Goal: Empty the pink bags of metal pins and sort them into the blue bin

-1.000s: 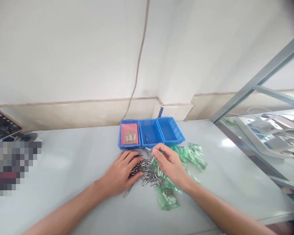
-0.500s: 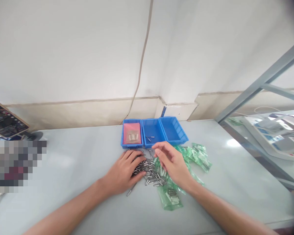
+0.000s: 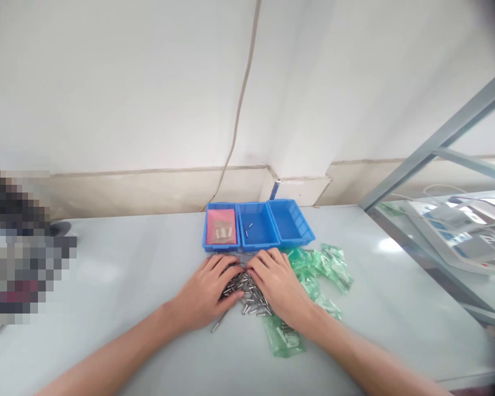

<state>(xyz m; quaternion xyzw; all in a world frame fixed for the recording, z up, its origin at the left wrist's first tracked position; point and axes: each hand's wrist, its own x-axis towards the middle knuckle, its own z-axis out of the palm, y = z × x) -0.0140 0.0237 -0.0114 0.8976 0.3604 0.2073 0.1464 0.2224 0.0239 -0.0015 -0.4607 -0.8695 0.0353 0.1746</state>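
Observation:
A loose pile of small metal pins (image 3: 249, 300) lies on the grey table, between and partly under my hands. My left hand (image 3: 202, 291) rests at the pile's left side, fingers curved over the pins and thumb apart. From the right, my right hand (image 3: 281, 289) reaches over the pile with bent fingers; its fingertips are among the upper pins, and its thumb is hidden. Just behind the pile, the middle blue bin (image 3: 260, 220) holds a couple of pins (image 3: 248, 229). Beside and below my right hand lie green plastic bags (image 3: 284, 346) with pins inside.
The left blue bin (image 3: 205, 226) contains a pink bag (image 3: 220, 218) with small pieces. The right blue bin (image 3: 291, 220) adjoins the middle one. A wall with a hanging cable (image 3: 241, 93) stands behind. At right is a metal frame (image 3: 416, 157); a blurred area covers the far left.
My right hand has come down and left from beside the middle bin onto the pins. The pins inside that bin lie differently. My left hand has stayed in place.

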